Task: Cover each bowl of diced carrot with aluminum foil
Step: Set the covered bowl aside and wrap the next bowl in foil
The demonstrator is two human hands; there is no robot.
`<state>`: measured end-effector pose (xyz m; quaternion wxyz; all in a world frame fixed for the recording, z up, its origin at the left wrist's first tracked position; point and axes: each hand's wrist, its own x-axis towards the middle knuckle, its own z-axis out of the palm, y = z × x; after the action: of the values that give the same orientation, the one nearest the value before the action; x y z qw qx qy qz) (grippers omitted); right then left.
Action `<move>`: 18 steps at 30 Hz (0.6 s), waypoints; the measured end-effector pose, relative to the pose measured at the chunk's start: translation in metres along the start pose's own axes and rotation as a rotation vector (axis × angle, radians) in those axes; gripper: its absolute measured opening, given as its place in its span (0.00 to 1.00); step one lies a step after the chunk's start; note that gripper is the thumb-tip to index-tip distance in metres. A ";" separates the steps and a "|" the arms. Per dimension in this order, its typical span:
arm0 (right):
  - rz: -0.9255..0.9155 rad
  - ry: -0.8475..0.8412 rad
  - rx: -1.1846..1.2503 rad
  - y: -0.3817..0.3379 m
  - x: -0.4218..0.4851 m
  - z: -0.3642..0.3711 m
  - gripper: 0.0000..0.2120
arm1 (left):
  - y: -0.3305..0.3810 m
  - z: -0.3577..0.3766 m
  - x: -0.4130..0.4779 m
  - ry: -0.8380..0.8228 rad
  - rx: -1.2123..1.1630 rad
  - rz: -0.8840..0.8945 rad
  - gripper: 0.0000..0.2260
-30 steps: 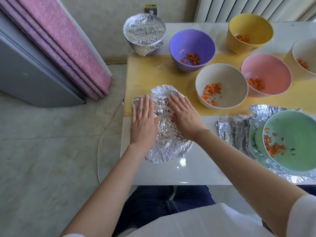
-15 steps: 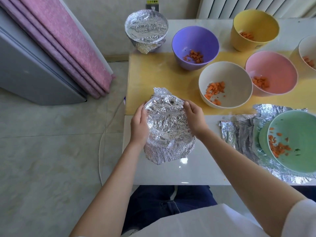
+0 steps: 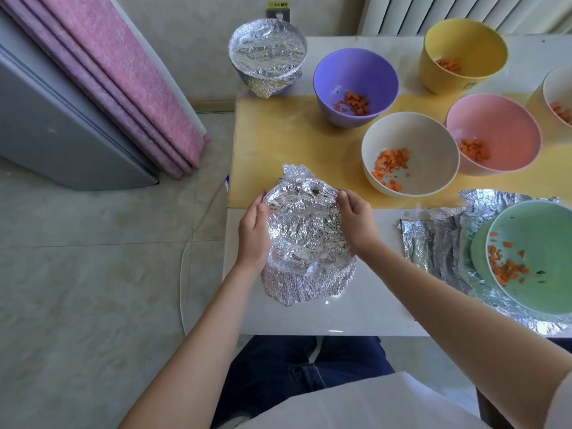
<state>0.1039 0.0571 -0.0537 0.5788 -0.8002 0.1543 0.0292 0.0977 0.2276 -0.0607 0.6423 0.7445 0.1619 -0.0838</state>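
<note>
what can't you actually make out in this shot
Head view only:
- Inside the foil-wrapped bowl gripped by the left hand and right hand: the foil hides it.
- Inside the far covered bowl: foil again.
- Rightmost white bowl and green bowl: cut off by the right edge.
- Yellow wall label: too small to read.

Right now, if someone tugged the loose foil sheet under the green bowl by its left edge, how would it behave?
The foil sheet looks thin and creased, so it would probably flop and crumple rather than stay flat. The green bowl sits on it, so a tug might tear it or drag the bowl.
</note>
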 end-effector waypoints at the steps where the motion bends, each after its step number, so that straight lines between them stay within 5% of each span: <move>1: 0.008 -0.015 -0.014 0.001 -0.006 -0.003 0.15 | -0.001 -0.001 -0.004 -0.014 0.025 -0.001 0.18; 4: -0.055 -0.073 -0.281 0.011 -0.017 -0.015 0.16 | -0.003 -0.007 -0.017 -0.016 0.306 0.126 0.19; 9: -0.739 -0.279 -0.782 0.014 -0.008 -0.021 0.27 | 0.004 0.001 -0.010 -0.200 1.047 0.779 0.27; 13: -0.758 -0.348 -0.969 0.013 0.008 -0.011 0.30 | 0.004 0.006 0.002 -0.215 1.328 0.738 0.26; 18: -0.638 -0.351 -0.869 -0.001 0.021 -0.002 0.27 | 0.012 0.008 0.014 -0.216 1.181 0.676 0.26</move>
<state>0.1234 0.0513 -0.0572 0.1933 -0.9551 -0.2198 0.0466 0.1153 0.2203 -0.0558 0.1323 0.9668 -0.2169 -0.0268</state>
